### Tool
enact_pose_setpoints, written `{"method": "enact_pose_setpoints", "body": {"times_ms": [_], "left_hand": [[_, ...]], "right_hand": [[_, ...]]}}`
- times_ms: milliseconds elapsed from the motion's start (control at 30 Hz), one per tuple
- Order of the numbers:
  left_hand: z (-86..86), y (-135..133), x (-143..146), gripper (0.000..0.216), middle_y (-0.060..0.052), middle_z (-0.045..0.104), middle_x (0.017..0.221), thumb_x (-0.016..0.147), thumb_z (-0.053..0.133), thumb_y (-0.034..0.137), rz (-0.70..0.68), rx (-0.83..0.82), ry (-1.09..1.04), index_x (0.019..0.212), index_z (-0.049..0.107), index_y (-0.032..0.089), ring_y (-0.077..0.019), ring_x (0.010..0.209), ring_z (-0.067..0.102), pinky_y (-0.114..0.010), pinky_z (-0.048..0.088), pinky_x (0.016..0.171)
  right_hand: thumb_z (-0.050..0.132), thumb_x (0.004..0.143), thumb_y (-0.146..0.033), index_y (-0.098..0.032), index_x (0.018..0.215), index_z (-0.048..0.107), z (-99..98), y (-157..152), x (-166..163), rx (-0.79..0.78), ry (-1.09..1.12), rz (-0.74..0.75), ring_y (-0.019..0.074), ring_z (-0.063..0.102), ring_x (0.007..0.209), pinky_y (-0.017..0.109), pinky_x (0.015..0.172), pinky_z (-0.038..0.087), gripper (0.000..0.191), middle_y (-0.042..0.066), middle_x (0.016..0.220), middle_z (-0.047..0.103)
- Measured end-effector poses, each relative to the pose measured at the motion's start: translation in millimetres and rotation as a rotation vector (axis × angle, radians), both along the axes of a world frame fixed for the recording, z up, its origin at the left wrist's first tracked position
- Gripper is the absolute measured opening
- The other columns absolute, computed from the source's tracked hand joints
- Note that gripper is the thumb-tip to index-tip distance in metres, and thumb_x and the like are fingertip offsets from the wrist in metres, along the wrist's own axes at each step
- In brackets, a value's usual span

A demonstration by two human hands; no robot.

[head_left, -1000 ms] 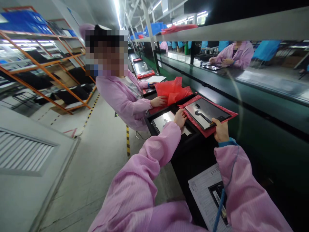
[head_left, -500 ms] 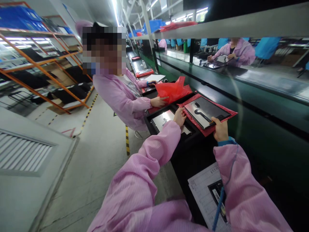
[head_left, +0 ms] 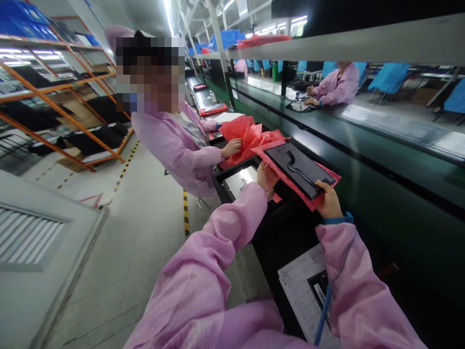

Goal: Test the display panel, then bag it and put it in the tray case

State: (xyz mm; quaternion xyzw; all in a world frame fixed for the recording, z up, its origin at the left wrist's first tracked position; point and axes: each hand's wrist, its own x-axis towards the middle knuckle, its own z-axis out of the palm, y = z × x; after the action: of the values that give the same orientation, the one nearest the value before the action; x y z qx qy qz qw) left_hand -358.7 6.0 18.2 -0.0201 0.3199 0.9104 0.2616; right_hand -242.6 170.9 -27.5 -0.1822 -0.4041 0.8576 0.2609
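A flat display panel with a black curved ribbon cable on its back lies on a red bubble-wrap sleeve. My right hand pinches the panel's near right corner along with the wrap, thumb on top. My left hand is closed on the wrap's left edge, its fingertips partly hidden under it. Below my left hand is a black tray holding another silvery panel. A blue wrist strap with a cord circles my right wrist.
To the left a co-worker in a pink smock handles crumpled red bubble wrap. Printed sheets and a small dark part with a label lie near my right forearm. A green conveyor runs along the right.
The panel and wrap have tilted and shifted slightly left, and the panel's back looks darker. My left hand has moved under the wrap's edge. The co-worker's red wrap has changed shape.
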Motion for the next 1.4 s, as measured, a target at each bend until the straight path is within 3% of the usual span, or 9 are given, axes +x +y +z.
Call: {"method": "enact_pose_setpoints", "body": {"times_ms": [167, 500, 700, 800, 1033, 1133, 1300, 1400], "left_hand": [[2.5, -0.2, 1.9, 0.038, -0.005, 0.067, 0.073, 0.098, 0.038, 0.037, -0.002, -0.006, 0.006, 0.082, 0.066, 0.017, -0.0194, 0.077, 0.066, -0.034, 0.052, 0.087], [1.0, 0.5, 1.6, 0.038, -0.007, 0.069, 0.077, 0.098, 0.042, 0.042, 0.000, -0.022, 0.013, 0.082, 0.066, 0.017, -0.0234, 0.088, 0.070, -0.039, 0.054, 0.093], [1.3, 2.8, -1.6, 0.047, -0.010, 0.075, 0.097, 0.102, 0.031, 0.046, 0.019, -0.022, 0.012, 0.107, 0.068, 0.017, -0.0271, 0.108, 0.069, -0.043, 0.053, 0.100], [1.0, 4.4, -4.0, 0.049, -0.012, 0.076, 0.102, 0.104, 0.027, 0.041, 0.015, -0.042, -0.018, 0.114, 0.067, 0.015, -0.0269, 0.111, 0.069, -0.043, 0.052, 0.102], [-8.2, 8.4, -13.2, 0.037, -0.008, 0.075, 0.083, 0.102, 0.032, 0.017, 0.082, -0.135, -0.134, 0.119, 0.064, 0.012, -0.0214, 0.095, 0.074, -0.037, 0.057, 0.097], [-8.5, 8.0, -11.9, 0.037, -0.008, 0.076, 0.085, 0.101, 0.033, 0.014, 0.091, -0.135, -0.141, 0.120, 0.064, 0.012, -0.0207, 0.093, 0.075, -0.036, 0.057, 0.095], [1.9, 3.0, -0.3, 0.032, -0.010, 0.077, 0.105, 0.101, 0.047, 0.032, 0.033, -0.058, -0.054, 0.118, 0.068, 0.015, -0.0242, 0.108, 0.072, -0.037, 0.054, 0.101], [9.7, 0.6, 3.9, 0.048, -0.010, 0.076, 0.110, 0.102, 0.039, 0.055, 0.026, -0.010, 0.068, 0.116, 0.069, 0.019, -0.0268, 0.116, 0.068, -0.042, 0.053, 0.102]], "right_hand": [[0.073, 0.068, -0.018, -0.022, 0.079, 0.058, 5.7, -3.6, 2.3, -0.050, -0.028, 0.012, 0.0128, 0.066, 0.068, 0.029, 0.074, 0.063, 0.019, -0.005, 0.074, 0.064], [0.075, 0.062, -0.021, -0.021, 0.082, 0.058, 8.4, -7.6, 5.3, -0.024, -0.019, 0.002, 0.0120, 0.066, 0.069, 0.028, 0.073, 0.063, 0.027, -0.006, 0.077, 0.066], [0.081, 0.057, -0.025, -0.023, 0.095, 0.056, 9.1, -16.3, 5.9, 0.076, 0.027, -0.058, 0.0122, 0.065, 0.075, 0.030, 0.081, 0.061, 0.046, -0.007, 0.084, 0.064], [0.081, 0.058, -0.026, -0.025, 0.104, 0.055, 7.7, -19.8, 4.3, 0.134, 0.047, -0.086, 0.0141, 0.066, 0.083, 0.033, 0.085, 0.060, 0.052, -0.007, 0.085, 0.062], [0.080, 0.060, -0.029, -0.026, 0.116, 0.054, 6.3, -22.9, 3.4, 0.229, 0.067, -0.102, 0.0193, 0.066, 0.104, 0.041, 0.102, 0.054, 0.062, -0.001, 0.110, 0.066], [0.079, 0.060, -0.030, -0.027, 0.117, 0.053, 6.3, -24.5, 4.5, 0.242, 0.060, -0.109, 0.0192, 0.065, 0.107, 0.042, 0.104, 0.052, 0.063, -0.001, 0.115, 0.066], [0.080, 0.061, -0.033, -0.026, 0.112, 0.056, 11.9, -28.3, 11.9, 0.257, 0.056, -0.100, 0.0209, 0.067, 0.101, 0.043, 0.097, 0.056, 0.057, 0.001, 0.111, 0.068], [0.081, 0.064, -0.033, -0.024, 0.106, 0.060, 20.0, -33.7, 21.7, 0.301, 0.079, -0.124, 0.0203, 0.067, 0.102, 0.042, 0.101, 0.054, 0.048, 0.001, 0.104, 0.069]]}}
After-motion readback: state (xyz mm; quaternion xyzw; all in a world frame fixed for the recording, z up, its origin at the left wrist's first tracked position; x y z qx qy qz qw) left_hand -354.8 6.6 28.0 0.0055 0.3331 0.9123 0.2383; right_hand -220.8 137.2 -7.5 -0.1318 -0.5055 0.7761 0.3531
